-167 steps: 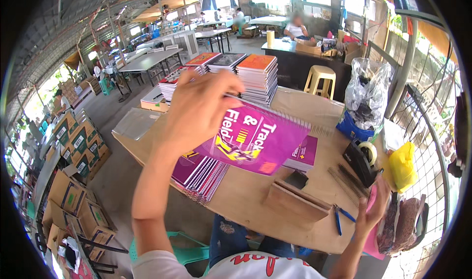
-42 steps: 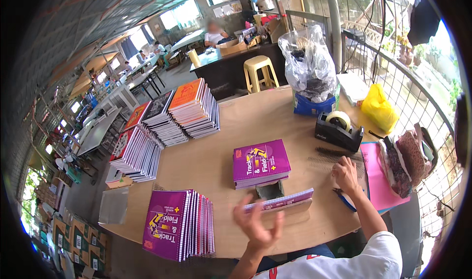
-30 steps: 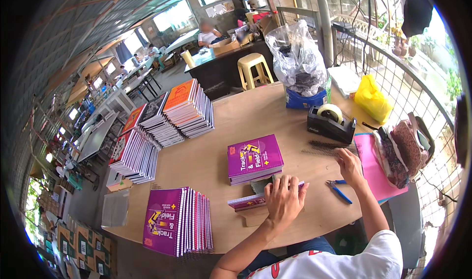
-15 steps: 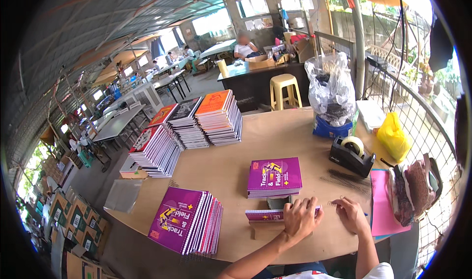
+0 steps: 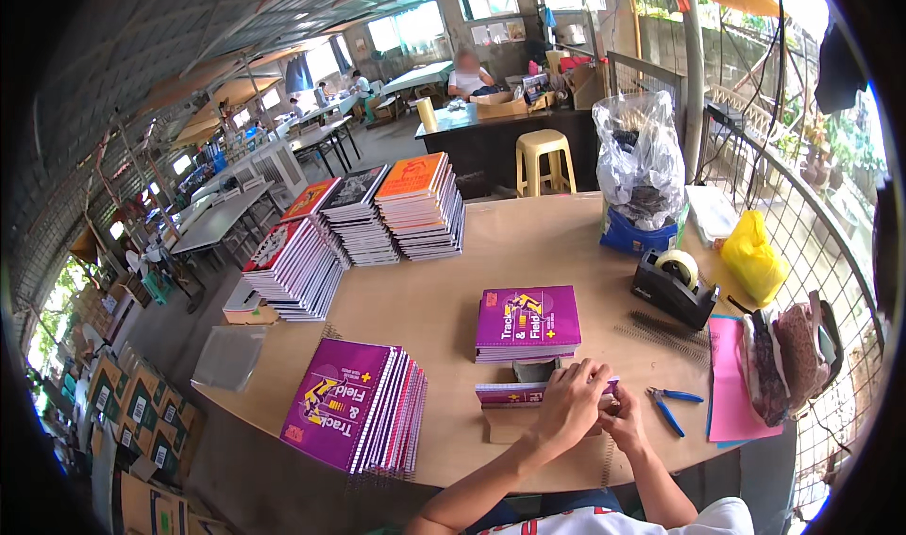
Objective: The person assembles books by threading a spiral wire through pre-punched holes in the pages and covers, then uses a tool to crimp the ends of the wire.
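A purple notebook (image 5: 505, 394) stands on its edge against a low brown wooden block (image 5: 510, 426) near the table's front. My left hand (image 5: 569, 405) grips its top edge toward the right end. My right hand (image 5: 623, 420) is closed at that same end, fingers pinched; a thin dark spiral wire (image 5: 609, 461) hangs below it. Just behind, a short stack of purple notebooks (image 5: 527, 318) lies flat, with a dark grey object (image 5: 535, 371) in front of it. Blue-handled pliers (image 5: 674, 408) lie open to the right of my right hand.
Loose spiral wires (image 5: 665, 335) lie by a black tape dispenser (image 5: 675, 290). A taller purple notebook pile (image 5: 344, 403) sits left, with more stacks (image 5: 415, 205) behind. Pink paper (image 5: 741, 384), cloth pouches (image 5: 802, 346), a yellow bag (image 5: 755, 257) and a clear plastic bag (image 5: 642, 158) line the right.
My right hand has moved left from beside the loose wires to the upright notebook's right end, uncovering the pliers. My left hand stays on the notebook.
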`<state>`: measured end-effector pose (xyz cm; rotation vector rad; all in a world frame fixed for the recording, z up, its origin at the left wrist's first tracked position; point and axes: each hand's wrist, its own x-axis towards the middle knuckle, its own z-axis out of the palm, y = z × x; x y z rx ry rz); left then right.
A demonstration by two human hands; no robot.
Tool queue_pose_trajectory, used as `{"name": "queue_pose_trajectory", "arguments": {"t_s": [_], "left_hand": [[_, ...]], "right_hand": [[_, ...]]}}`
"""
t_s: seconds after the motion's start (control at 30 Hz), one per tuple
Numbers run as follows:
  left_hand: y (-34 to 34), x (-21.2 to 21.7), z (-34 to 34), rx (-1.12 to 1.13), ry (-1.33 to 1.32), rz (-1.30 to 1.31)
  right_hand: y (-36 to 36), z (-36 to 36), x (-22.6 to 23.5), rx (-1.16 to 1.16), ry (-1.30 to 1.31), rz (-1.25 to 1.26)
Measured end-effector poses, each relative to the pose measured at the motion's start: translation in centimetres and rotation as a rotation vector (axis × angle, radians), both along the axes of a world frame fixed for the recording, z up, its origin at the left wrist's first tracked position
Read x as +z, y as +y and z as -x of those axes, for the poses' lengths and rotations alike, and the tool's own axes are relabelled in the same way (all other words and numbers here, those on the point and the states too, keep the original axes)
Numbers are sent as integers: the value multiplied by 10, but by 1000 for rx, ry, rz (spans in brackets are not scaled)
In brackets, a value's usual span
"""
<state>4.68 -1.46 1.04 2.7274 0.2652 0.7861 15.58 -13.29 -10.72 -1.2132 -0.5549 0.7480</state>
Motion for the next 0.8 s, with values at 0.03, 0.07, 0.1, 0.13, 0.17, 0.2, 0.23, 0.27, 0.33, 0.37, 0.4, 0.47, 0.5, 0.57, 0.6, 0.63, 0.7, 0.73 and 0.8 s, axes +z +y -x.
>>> {"name": "queue_pose_trajectory", "arguments": {"t_s": [0.03, 0.07, 0.1, 0.13, 0.17, 0.2, 0.23, 0.27, 0.33, 0.37, 0.4, 0.47, 0.5, 0.57, 0.6, 0.63, 0.7, 0.73, 0.8], "left_hand": [[-2, 0, 0, 19, -14, -34], [-5, -5, -3, 35, -58, -64], [-9, -7, -5, 45, -33, -57], [-13, -10, -7, 54, -8, -50], [-16, -10, -8, 63, 17, -44], [-21, -8, -11, 74, -102, -41], [-24, -6, -14, 86, -108, -36], [-26, -3, -18, 99, -114, -30], [-27, -9, -25, 156, -140, -106], [-26, -13, -27, 176, -162, -119], [-26, -15, -31, 191, -185, -133], [-25, -15, -38, 220, -216, -151], [-26, -15, -39, 208, -202, -146], [-28, -15, -40, 182, -176, -136], [-29, -14, -37, 188, -130, -134], [-27, -10, -34, 180, -142, -124], [-25, -3, -30, 149, -148, -75], [-24, 0, -27, 99, -195, 28], [-16, 0, -17, 23, -118, 102]], "right_hand": [[-1, -2, 1, 15, -10, 29], [-2, -6, 5, 29, -20, 58], [-3, -10, 13, 40, -34, 84], [-4, -7, 25, 40, -4, 61], [-3, -8, 18, 9, -139, 70], [-5, -10, 10, -33, -278, 93], [-9, -13, 6, -74, -416, 117], [-11, -15, 3, -73, -397, 117], [-10, -16, 7, -45, -277, 45], [-10, -16, 7, -31, -217, 9], [-9, -19, 5, -34, -216, 3], [-10, -23, 8, -31, -298, 41], [-11, -26, 9, -34, -337, 61], [-18, -32, 3, -48, -371, 32], [-22, -35, 17, -44, -324, 58], [-29, -36, 32, -40, -270, 94], [-45, -45, 60, -43, -58, 47], [-52, -54, 65, -33, -119, 41], [-59, -60, 84, -32, -195, 30]]}}
